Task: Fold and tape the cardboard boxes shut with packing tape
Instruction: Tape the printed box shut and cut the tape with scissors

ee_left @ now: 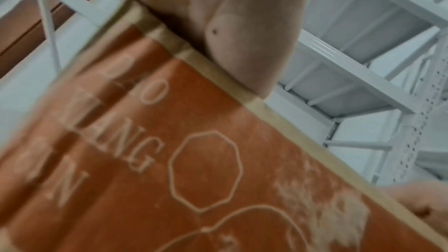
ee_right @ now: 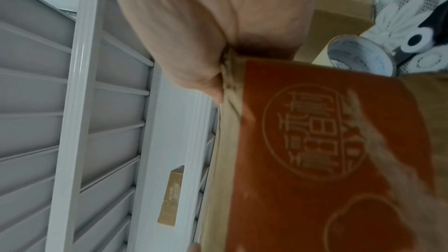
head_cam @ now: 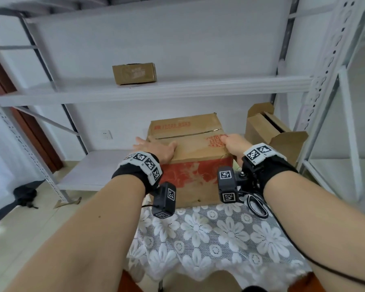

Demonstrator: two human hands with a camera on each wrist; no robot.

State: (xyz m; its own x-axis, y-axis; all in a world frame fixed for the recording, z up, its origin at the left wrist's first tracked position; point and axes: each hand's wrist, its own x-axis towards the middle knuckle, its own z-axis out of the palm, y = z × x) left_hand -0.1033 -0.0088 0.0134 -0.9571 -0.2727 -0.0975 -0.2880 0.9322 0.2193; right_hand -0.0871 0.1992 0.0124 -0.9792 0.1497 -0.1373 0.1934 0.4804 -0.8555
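Big cardboard box [head_cam: 190, 157] sits at far edge of the bench [head_cam: 209, 234], which is covered w/ a white lace floral cloth. Box is worn brown kraft; top flaps are folded down, w/ a dark seam running across the top from left to right. Red print on top: a line of text near the far-left corner, a seal-like mark near the right edge. Front face has a broad red band w/ faded, scuffed white artwork; the wrist views show pale letters, an octagon outline and a round seal w/ characters on that red. Near top edge looks crumpled at the right corner.

Left hand [head_cam: 156, 148] lies flat on the top near the left corner, fingers [head_cam: 140, 142] straight and slightly spread, thumb along the flap. Right hand [head_cam: 233, 143] is at the right top edge, fingers curled over it and pinching the crumpled cardboard w/ the thumb; exact grip is partly hidden.

Roll of clear packing tape [ee_right: 361, 56] lies on the cloth just beside the box, seen only in right wrist view.

Second, smaller box [head_cam: 274, 131] w/ open flaps stands right of the big one. A small shut box [head_cam: 134, 73] sits on the white metal shelf [head_cam: 156, 91] above.
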